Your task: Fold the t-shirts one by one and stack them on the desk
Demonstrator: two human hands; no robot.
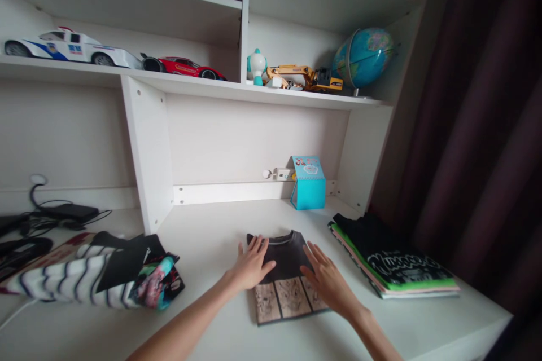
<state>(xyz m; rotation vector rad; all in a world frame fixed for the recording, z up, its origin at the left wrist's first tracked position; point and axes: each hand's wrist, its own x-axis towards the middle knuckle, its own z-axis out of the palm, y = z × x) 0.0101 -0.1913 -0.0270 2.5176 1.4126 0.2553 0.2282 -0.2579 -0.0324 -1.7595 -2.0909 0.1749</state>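
On the white bench point(220, 248), centre front: a folded dark T-shirt point(283, 285) with a tan panelled print, lying flat, collar end away from the body. Left hand point(250, 266) resting palm-down on the shirt's near-left part, fingers spread and flat, gripping nothing. Right hand point(328, 282) likewise open and flat along the shirt's right edge, fingers fanned toward the collar, pinching nothing.

Just to the right, apart from the shirt: a neat stack of folded clothes point(392, 265), black top piece, green and pink layers beneath. To the left, well apart: a loose heap of unfolded garments point(97, 276), striped and patterned. Behind, near the back wall: a small blue box point(309, 183).

Best handled, by judgement, with even downward pressure from both palms, sweeping outward from the middle to push out creases; edges kept square and aligned; fabric held from sliding on the smooth surface; no bunching at the collar fold.
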